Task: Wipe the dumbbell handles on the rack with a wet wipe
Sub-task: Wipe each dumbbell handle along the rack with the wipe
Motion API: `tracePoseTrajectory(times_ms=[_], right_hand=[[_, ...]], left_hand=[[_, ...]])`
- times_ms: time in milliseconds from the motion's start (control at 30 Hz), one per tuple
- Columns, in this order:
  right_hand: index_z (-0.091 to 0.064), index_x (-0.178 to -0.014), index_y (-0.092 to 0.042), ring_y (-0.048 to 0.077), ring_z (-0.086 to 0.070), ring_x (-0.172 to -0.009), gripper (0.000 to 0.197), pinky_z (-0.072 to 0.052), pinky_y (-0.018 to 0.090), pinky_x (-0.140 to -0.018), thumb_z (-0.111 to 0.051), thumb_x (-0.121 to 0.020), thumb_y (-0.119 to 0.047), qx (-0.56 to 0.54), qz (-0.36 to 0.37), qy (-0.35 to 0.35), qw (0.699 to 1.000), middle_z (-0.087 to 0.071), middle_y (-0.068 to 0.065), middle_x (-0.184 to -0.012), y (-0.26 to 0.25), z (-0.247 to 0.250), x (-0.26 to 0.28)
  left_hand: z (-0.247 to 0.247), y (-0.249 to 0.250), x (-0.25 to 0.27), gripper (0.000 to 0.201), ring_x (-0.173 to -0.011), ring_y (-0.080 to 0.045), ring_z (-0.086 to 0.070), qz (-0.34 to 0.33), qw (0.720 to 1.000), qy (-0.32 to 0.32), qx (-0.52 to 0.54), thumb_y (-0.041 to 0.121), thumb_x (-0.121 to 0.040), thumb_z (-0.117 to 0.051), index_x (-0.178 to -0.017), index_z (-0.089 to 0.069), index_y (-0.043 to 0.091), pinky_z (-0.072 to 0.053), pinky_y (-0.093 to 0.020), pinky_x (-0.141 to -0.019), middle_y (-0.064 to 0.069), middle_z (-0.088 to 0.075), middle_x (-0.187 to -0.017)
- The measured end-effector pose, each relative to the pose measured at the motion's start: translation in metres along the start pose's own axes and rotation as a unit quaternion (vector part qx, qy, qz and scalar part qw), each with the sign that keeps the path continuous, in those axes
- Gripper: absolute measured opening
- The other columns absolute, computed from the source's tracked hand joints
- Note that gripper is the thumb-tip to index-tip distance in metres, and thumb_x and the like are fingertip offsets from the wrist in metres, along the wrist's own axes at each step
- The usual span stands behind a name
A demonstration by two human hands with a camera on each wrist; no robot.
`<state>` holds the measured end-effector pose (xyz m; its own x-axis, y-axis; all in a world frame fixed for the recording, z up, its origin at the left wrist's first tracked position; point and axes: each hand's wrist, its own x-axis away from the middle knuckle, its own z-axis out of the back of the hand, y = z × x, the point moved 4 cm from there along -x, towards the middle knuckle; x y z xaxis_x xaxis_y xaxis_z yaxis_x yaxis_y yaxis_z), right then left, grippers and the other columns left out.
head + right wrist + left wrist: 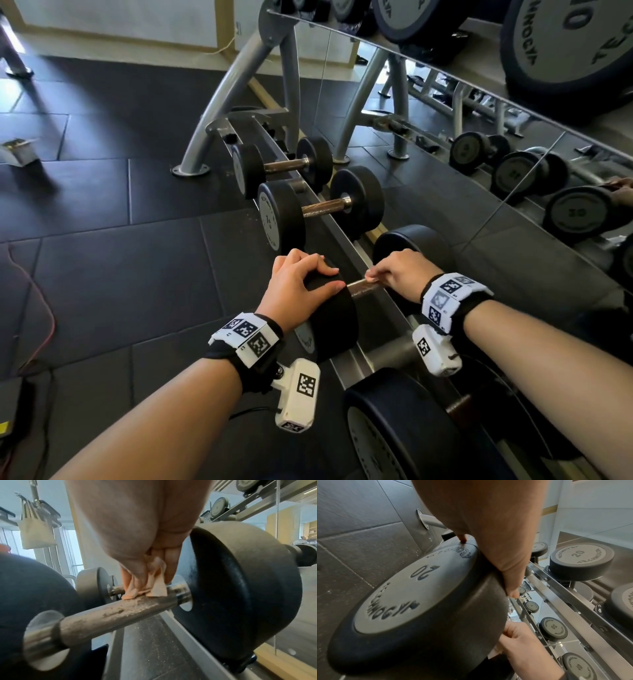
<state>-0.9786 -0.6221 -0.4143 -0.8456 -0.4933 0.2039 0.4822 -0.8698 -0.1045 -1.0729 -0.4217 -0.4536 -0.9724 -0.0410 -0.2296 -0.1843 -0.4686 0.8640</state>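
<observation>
On the steel rack [346, 240], at six o'clock from the two smaller dumbbells, your left hand [298, 291] curls over the black rubber 20 dumbbell head [412, 601], likely to stop it rolling. Your right hand [137, 534] pinches the crumpled peach wet wipe [145, 586] against its worn metal handle [116, 614].

Black dumbbell heads [337, 318] with grey end plates [412, 586] — rust-speckled grey handle [120, 612], peach-toned wet wipe [147, 586], dark floor tiles [102, 192].
</observation>
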Motion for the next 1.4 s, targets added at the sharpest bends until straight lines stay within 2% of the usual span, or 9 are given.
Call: tracePoseTrajectory(times_ms=[233, 300, 500, 600, 733, 900, 1000, 1167, 1400], right_hand=[[-0.07, -0.115, -0.03, 0.023, -0.064, -0.105, 0.027, -0.044, 0.03, -0.083, -0.052, -0.098, -0.02, 0.035, 0.115, -0.053, 0.991, -0.071, 0.001, -0.108, -0.042, -0.021, -0.002], [-0.068, -0.121, -0.035, 0.021, -0.064, -0.103, 0.031, -0.047, 0.033, -0.088, -0.049, -0.1, -0.019, 0.034, 0.125, -0.068, 0.989, -0.071, 0.0, -0.109, -0.038, -0.016, 0.001], [-0.067, -0.124, -0.033, 0.028, -0.062, -0.111, 0.034, -0.048, 0.034, -0.094, -0.05, -0.098, -0.018, 0.129, 0.001, -0.074, 0.989, -0.067, 0.005, -0.118, 0.003, 0.002, 0.002], [-0.07, -0.122, -0.03, 0.022, -0.064, -0.111, 0.032, -0.049, 0.034, -0.099, -0.052, -0.099, -0.017, 0.046, -0.007, -0.064, 0.997, -0.07, 0.002, -0.119, -0.016, -0.004, -0.002], [-0.067, -0.126, -0.025, 0.008, -0.062, -0.113, 0.037, -0.041, 0.002, -0.089, -0.05, -0.099, -0.008, -0.026, 0.056, -0.087, 0.994, -0.07, -0.006, -0.121, -0.036, -0.008, -0.002], [-0.07, -0.122, -0.022, 0.026, -0.062, -0.109, 0.029, -0.047, 0.036, -0.098, -0.052, -0.1, -0.026, 0.108, -0.014, -0.107, 0.988, -0.069, 0.008, -0.114, -0.018, 0.01, -0.018], [-0.068, -0.125, -0.023, 0.019, -0.061, -0.112, 0.032, -0.044, 0.033, -0.102, -0.057, -0.098, -0.038, 0.07, 0.001, -0.128, 0.989, -0.069, 0.0, -0.118, -0.016, 0.008, -0.018], [-0.069, -0.121, -0.024, 0.018, -0.059, -0.113, 0.026, -0.042, 0.033, -0.102, -0.055, -0.099, -0.027, 0.043, 0.016, -0.123, 0.991, -0.068, -0.001, -0.119, -0.011, 0.006, -0.023], [-0.066, -0.123, -0.025, 0.018, -0.056, -0.117, 0.032, -0.041, 0.032, -0.104, -0.046, -0.102, -0.012, -0.03, 0.047, -0.149, 0.987, -0.064, -0.001, -0.125, -0.034, -0.014, -0.025]], left_hand=[[0.004, 0.001, 0.001, 0.02, -0.115, -0.003, -0.033, -0.018, 1.0, -0.013, -0.001, 0.044, -0.081, -0.074, -0.095, -0.061, 0.052, -0.025, -0.01, -0.092, 0.021, -0.049, -0.111], [0.003, 0.001, 0.0, 0.021, -0.115, -0.004, -0.033, -0.015, 1.0, -0.017, 0.001, 0.044, -0.081, -0.073, -0.094, -0.06, 0.054, -0.025, -0.013, -0.093, 0.021, -0.049, -0.112], [0.004, 0.001, 0.002, 0.02, -0.116, -0.004, -0.031, 0.001, 0.999, -0.027, 0.024, 0.041, -0.082, -0.074, -0.097, -0.063, 0.049, -0.026, -0.026, -0.099, 0.022, -0.048, -0.116], [0.004, 0.001, 0.003, 0.02, -0.117, -0.005, -0.032, 0.004, 0.999, -0.023, 0.027, 0.041, -0.082, -0.074, -0.098, -0.064, 0.047, -0.027, -0.027, -0.1, 0.02, -0.049, -0.117], [0.004, 0.002, 0.003, 0.021, -0.117, -0.005, -0.032, 0.004, 1.0, -0.017, 0.026, 0.04, -0.082, -0.074, -0.101, -0.066, 0.043, -0.026, -0.027, -0.1, 0.019, -0.049, -0.117], [0.005, 0.0, 0.003, 0.021, -0.118, -0.005, -0.03, 0.009, 0.999, -0.022, 0.034, 0.039, -0.084, -0.073, -0.103, -0.067, 0.041, -0.025, -0.027, -0.101, 0.02, -0.049, -0.119], [0.004, 0.0, 0.005, 0.02, -0.117, -0.003, -0.03, 0.007, 0.999, -0.019, 0.032, 0.04, -0.084, -0.072, -0.103, -0.066, 0.043, -0.025, -0.027, -0.1, 0.019, -0.048, -0.119], [0.003, 0.0, 0.004, 0.019, -0.119, -0.004, -0.03, 0.007, 1.0, -0.012, 0.023, 0.039, -0.085, -0.072, -0.102, -0.065, 0.044, -0.024, -0.027, -0.103, 0.018, -0.049, -0.12], [0.004, 0.0, 0.003, 0.02, -0.12, -0.004, -0.032, 0.015, 1.0, -0.014, -0.002, 0.044, -0.084, -0.071, -0.097, -0.06, 0.054, -0.026, -0.047, -0.113, 0.023, -0.049, -0.119]])
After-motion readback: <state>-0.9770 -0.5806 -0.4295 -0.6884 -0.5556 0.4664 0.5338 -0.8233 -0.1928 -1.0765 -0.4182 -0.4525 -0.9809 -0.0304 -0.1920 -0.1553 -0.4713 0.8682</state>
